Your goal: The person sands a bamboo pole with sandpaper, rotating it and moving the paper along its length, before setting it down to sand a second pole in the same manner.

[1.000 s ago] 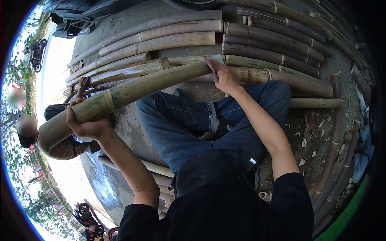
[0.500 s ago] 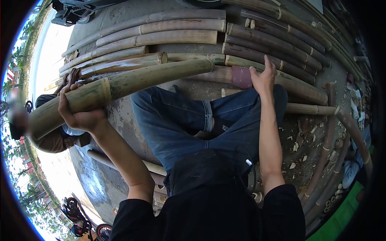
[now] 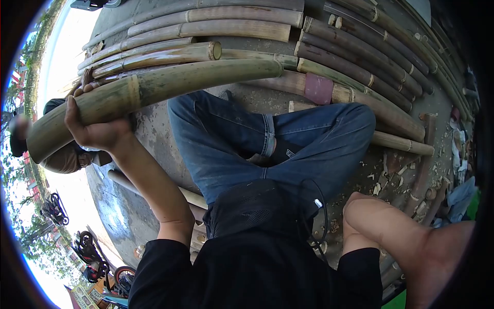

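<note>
My left hand (image 3: 100,135) is closed around the lower side of a thick green-brown bamboo pole (image 3: 180,82), toward its left end. The pole slants up to the right above my crossed legs, its far end near the other poles. My right arm (image 3: 381,219) is bent and raised close to the camera at the lower right; part of my right hand (image 3: 445,257) may show at the edge, but its fingers are hidden. A reddish-purple block (image 3: 319,89) lies on a bamboo pole beyond my knees.
Many bamboo poles (image 3: 242,29) lie side by side on the concrete ahead. Another person (image 3: 64,158) sits at the far left, partly behind the held pole. Wood chips (image 3: 381,184) are scattered at the right. Motorcycles (image 3: 87,250) stand at the lower left.
My right hand has left the area beside the purple block and swung back toward the camera at lower right. The held pole has tipped slightly, its left end a little higher in view.
</note>
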A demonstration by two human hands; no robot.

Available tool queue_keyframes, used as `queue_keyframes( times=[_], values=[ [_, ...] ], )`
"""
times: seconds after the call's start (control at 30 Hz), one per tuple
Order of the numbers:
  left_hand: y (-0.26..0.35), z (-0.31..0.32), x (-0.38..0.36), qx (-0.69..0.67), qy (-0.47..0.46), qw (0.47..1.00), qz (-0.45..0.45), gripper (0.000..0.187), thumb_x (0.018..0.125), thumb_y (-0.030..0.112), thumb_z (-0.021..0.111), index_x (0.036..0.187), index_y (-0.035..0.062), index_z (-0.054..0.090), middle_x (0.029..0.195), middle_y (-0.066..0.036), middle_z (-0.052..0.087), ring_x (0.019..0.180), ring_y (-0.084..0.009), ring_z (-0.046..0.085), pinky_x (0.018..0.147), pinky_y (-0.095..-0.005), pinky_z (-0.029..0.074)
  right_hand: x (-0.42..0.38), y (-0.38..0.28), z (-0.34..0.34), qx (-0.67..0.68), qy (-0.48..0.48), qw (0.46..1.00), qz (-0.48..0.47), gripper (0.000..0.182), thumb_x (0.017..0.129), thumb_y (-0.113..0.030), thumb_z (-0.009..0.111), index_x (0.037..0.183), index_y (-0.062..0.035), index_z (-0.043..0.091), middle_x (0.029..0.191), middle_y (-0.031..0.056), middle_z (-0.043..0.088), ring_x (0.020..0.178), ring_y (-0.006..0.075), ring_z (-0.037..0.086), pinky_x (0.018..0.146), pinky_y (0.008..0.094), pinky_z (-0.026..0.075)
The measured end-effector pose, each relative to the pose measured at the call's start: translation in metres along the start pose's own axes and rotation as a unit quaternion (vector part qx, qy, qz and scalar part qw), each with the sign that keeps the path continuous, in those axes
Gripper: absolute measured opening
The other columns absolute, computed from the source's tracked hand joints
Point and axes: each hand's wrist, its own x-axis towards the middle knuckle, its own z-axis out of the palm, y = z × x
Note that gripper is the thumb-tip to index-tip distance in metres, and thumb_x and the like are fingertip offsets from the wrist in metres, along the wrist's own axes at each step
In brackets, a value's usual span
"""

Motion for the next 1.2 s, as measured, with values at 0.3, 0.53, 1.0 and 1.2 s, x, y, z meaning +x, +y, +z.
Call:
queue_keyframes(
  times=[0.3, 0.53, 1.0, 1.2],
  values=[
    [0.000, -0.002, 0.000, -0.009, -0.010, 1.000, -0.006, 0.034, 0.087, 0.031, 0.064, 0.102, 0.0005, 0.064, 0.093, -0.013, 0.064, 0.092, -0.0242, 0.064, 0.092, -0.0412, 0.052, 0.002, -0.007, -0.044, -0.146, -0.091, 0.984, -0.039, 0.059, 0.097, -0.064, 0.047, 0.130, -0.0179, 0.065, 0.134, 0.0062, 0.063, 0.126, 0.0246, 0.055, 0.108, 0.0511, 0.042],
    [0.001, 0.000, -0.004, 0.000, -0.004, 1.000, -0.010, 0.034, 0.087, 0.031, 0.064, 0.102, 0.0003, 0.063, 0.095, -0.013, 0.064, 0.093, -0.0245, 0.064, 0.093, -0.0418, 0.052, 0.003, -0.006, -0.052, -0.183, -0.038, 0.981, -0.050, 0.063, 0.096, -0.067, 0.049, 0.130, -0.0165, 0.065, 0.129, 0.0063, 0.065, 0.117, 0.0242, 0.061, 0.102, 0.0427, 0.048],
    [-0.160, -0.020, -0.116, -0.014, -0.195, 0.975, -0.106, 0.043, 0.083, 0.011, 0.071, 0.121, 0.0051, 0.051, 0.117, -0.017, 0.065, 0.118, -0.0329, 0.061, 0.111, -0.0496, 0.040, -0.241, 0.126, 0.045, -0.135, -0.073, 0.900, 0.408, 0.088, 0.072, -0.016, 0.089, 0.143, -0.0053, 0.039, 0.144, 0.0147, 0.039, 0.125, 0.0267, 0.051, 0.100, 0.0412, 0.047],
    [-0.140, -0.004, -0.150, -0.137, -0.088, 0.979, -0.125, 0.045, 0.077, 0.011, 0.068, 0.118, 0.0063, 0.051, 0.107, -0.014, 0.062, 0.110, -0.0305, 0.060, 0.107, -0.0479, 0.042, -0.278, 0.109, 0.063, -0.219, -0.207, 0.867, 0.398, 0.101, 0.065, -0.014, 0.092, 0.148, -0.0073, 0.036, 0.154, 0.0254, 0.018, 0.135, 0.0420, 0.041, 0.108, 0.0489, 0.044]
  ],
)
